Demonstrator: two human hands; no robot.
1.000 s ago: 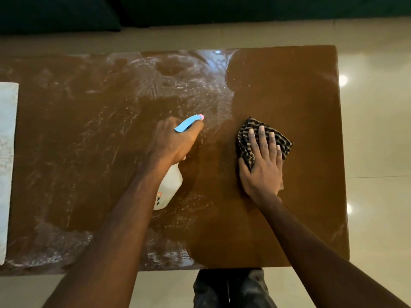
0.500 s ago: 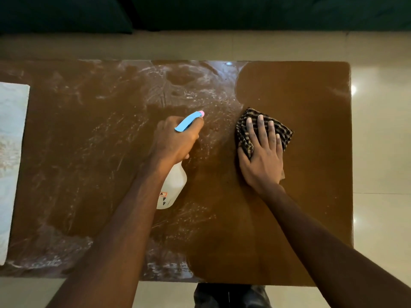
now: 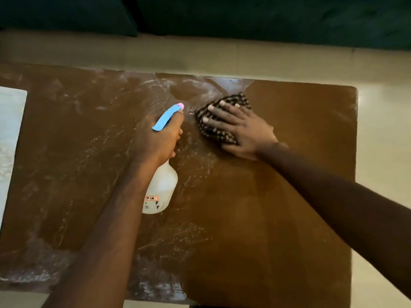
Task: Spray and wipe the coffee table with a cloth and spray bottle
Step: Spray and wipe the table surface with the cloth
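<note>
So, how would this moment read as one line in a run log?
left hand: grips spray bottle | right hand: presses checked cloth flat | coffee table: streaky left, clean right

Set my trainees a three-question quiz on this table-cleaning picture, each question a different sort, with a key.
1. True or false: the left hand grips the spray bottle.
2. What presses the checked cloth flat on the coffee table? A) left hand B) right hand
3. Fill in: the bottle's spray head is ___ with a pink tip.
Key: 1 true; 2 B; 3 blue.
</note>
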